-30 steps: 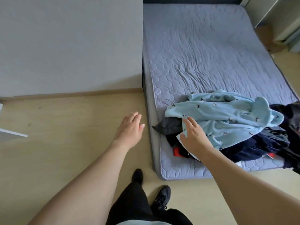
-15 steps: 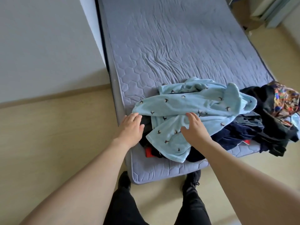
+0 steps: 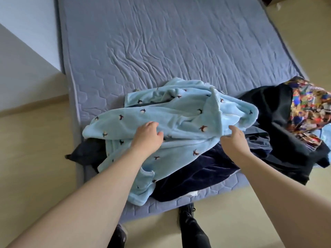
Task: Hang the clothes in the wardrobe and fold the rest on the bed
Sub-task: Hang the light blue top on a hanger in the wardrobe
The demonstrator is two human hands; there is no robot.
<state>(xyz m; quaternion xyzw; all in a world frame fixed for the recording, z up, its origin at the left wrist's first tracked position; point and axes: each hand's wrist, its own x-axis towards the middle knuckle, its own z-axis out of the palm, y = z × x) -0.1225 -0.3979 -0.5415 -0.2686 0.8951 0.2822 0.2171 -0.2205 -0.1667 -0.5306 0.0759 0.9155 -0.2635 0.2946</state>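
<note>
A pile of clothes lies at the near end of the grey-blue quilted bed [image 3: 161, 42]. On top is a light blue fleece garment [image 3: 179, 119] dotted with small dark birds. My left hand [image 3: 146, 136] lies on its middle with fingers curled into the fabric. My right hand [image 3: 232, 140] pinches its right edge between thumb and fingers. Under it lie a dark navy velvet garment [image 3: 197, 172] and a dark piece [image 3: 86, 153] that pokes over the bed's left edge. To the right are a black garment [image 3: 268, 104] and a colourful patterned one [image 3: 308, 104].
I stand at the foot of the bed, and my black shoes [image 3: 188, 221] touch its edge. Beige floor [image 3: 35, 158] runs along the left side, and a white wall [image 3: 21, 59] rises at far left. The far part of the mattress carries only wrinkles.
I have stepped closer to the foot of the bed. My left hand moved from the mattress edge onto the blue garment. My right hand shifted right to its edge.
</note>
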